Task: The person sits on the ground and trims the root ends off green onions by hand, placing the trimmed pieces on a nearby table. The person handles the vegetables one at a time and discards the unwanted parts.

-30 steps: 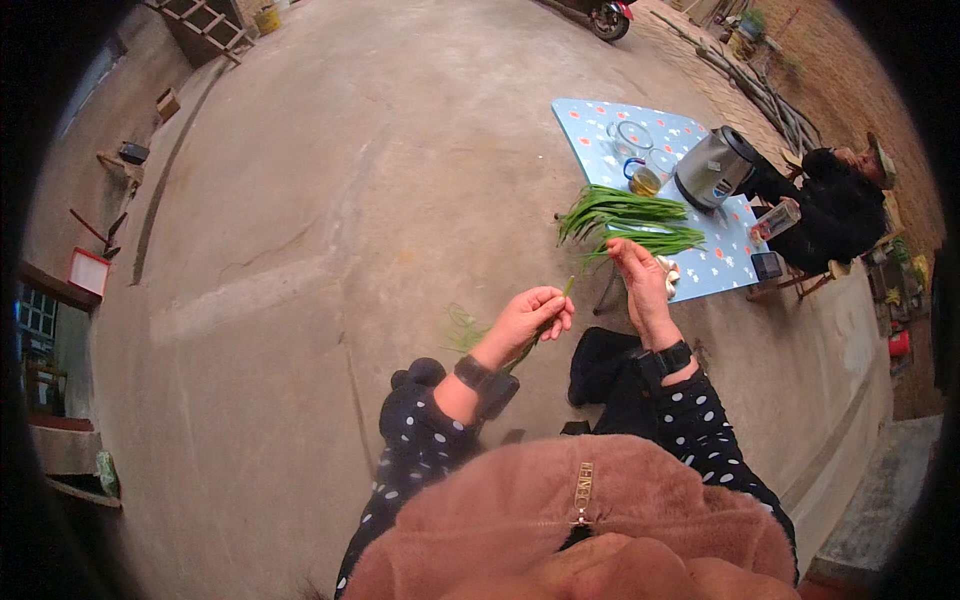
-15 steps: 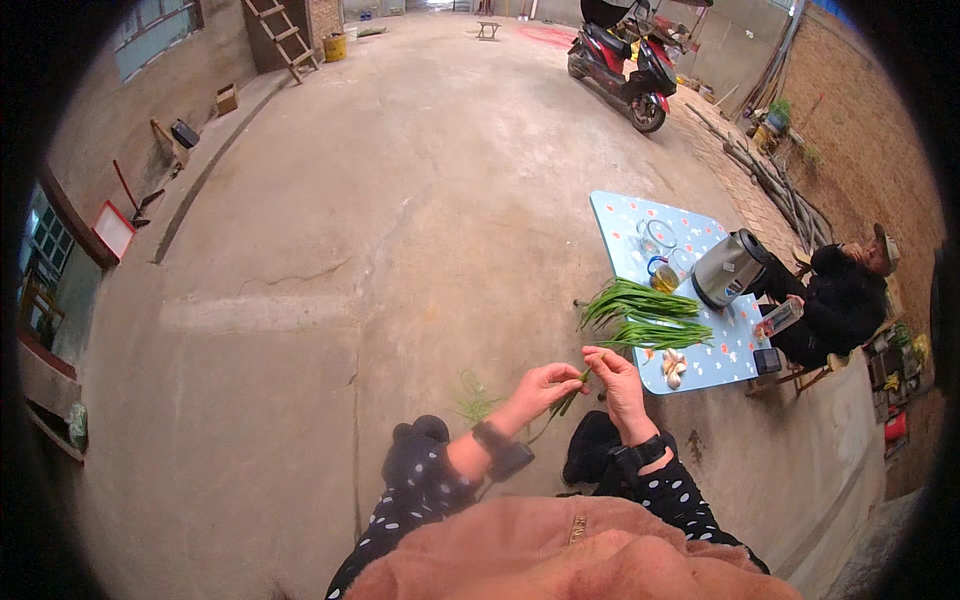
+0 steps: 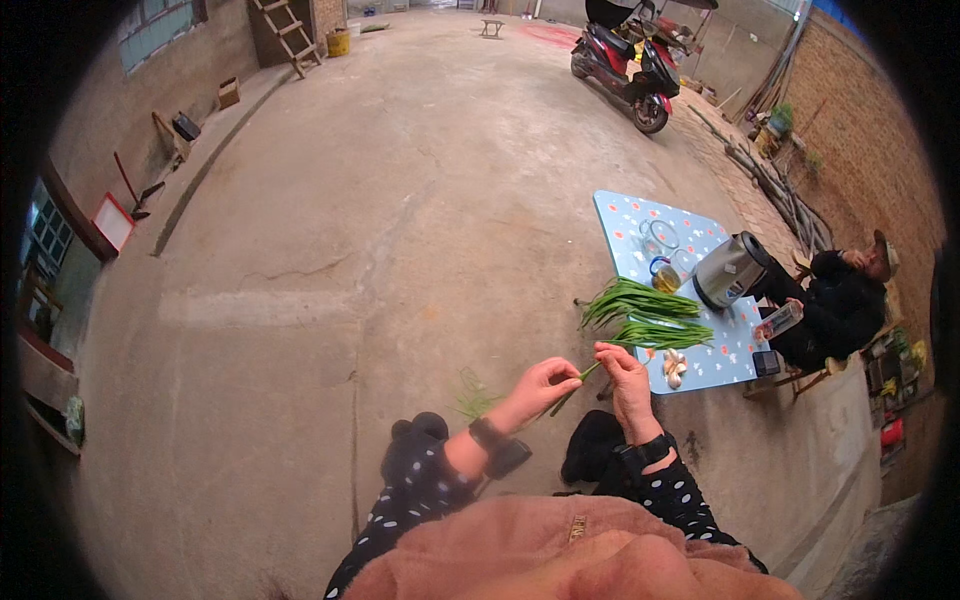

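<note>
Since half a second ago, the right hand (image 3: 627, 385) has been drawn slightly away from the left hand (image 3: 540, 392), so that more of a slender green stalk (image 3: 591, 371) is exposed between them. By the left hand the stalk is grasped, pinched between thumb and fingers, and its lower part is seen slanting down beneath that hand. At the right hand the fingers are bent toward the thumb, and the stalk's upper end is brought up to them; whether it is gripped there cannot be told. The stalk is held in front of the body, just beside the near left corner of a blue patterned table (image 3: 620, 222).

On the table, two bundles of green stalks (image 3: 645, 300) are laid side by side, with garlic bulbs (image 3: 674, 369) placed near them. Behind the bundles are set a silver kettle (image 3: 727, 274), a glass jug (image 3: 664, 279) partly filled with yellowish liquid, and clear glassware (image 3: 659, 237). At the right, a clear container (image 3: 781, 320) is held by a seated person (image 3: 838, 310). Thin green scraps (image 3: 472, 397) are scattered on the concrete floor (image 3: 270, 400), near the left forearm.
</note>
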`<move>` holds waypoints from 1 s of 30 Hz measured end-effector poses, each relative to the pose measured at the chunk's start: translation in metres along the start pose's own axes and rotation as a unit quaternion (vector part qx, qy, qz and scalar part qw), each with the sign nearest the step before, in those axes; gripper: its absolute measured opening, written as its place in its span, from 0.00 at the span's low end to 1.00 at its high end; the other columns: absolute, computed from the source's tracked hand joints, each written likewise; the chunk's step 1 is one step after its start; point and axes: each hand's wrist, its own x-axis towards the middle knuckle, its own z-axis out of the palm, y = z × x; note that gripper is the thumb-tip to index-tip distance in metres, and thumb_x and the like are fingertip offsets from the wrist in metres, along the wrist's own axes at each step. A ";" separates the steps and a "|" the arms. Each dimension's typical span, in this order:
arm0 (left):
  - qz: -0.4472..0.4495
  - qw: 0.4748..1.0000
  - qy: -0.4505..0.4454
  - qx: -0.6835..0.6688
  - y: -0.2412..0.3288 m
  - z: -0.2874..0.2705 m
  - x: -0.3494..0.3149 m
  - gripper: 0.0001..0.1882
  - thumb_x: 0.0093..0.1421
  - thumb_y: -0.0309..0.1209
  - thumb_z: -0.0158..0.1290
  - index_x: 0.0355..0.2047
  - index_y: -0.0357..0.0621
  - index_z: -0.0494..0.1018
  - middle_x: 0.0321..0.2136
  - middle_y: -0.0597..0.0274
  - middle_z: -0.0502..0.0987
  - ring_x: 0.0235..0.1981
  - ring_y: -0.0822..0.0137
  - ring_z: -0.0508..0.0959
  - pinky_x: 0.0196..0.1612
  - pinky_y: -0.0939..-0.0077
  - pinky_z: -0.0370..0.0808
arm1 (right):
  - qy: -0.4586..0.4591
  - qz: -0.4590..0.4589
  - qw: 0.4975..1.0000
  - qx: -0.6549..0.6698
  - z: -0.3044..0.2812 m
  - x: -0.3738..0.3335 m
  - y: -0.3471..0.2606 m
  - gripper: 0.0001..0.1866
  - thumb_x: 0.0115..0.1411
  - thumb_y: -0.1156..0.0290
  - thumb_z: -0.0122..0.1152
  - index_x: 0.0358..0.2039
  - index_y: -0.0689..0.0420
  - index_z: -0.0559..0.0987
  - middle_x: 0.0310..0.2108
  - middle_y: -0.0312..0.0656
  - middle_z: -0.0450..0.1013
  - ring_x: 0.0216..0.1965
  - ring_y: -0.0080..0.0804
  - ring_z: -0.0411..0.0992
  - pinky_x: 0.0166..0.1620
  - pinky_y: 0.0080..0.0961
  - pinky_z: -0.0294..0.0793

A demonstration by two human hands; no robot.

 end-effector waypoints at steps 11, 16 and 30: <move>-0.062 0.998 -0.014 -0.017 -0.012 -0.005 -0.006 0.11 0.59 0.33 0.58 0.38 0.38 0.75 0.31 0.68 0.76 0.35 0.78 0.73 0.40 0.80 0.71 | -0.060 -0.006 0.996 -0.062 0.015 -0.010 -0.002 0.06 0.56 0.74 0.61 0.31 0.62 0.83 0.42 0.40 0.75 0.45 0.26 0.70 0.50 0.22 0.65; -0.055 0.996 -0.011 0.074 -0.004 -0.007 -0.007 0.09 0.59 0.32 0.58 0.34 0.38 0.76 0.28 0.69 0.76 0.32 0.78 0.72 0.37 0.81 0.71 | -0.040 -0.028 0.996 -0.077 0.017 -0.010 -0.006 0.05 0.55 0.75 0.61 0.29 0.62 0.83 0.42 0.40 0.75 0.45 0.27 0.70 0.49 0.22 0.65; -0.131 0.990 -0.057 0.015 0.012 -0.010 -0.006 0.11 0.57 0.36 0.59 0.32 0.39 0.77 0.23 0.71 0.74 0.28 0.76 0.71 0.34 0.80 0.69 | -0.063 -0.093 0.988 -0.103 0.010 0.004 -0.030 0.05 0.56 0.74 0.62 0.28 0.61 0.82 0.46 0.41 0.73 0.54 0.33 0.66 0.55 0.30 0.63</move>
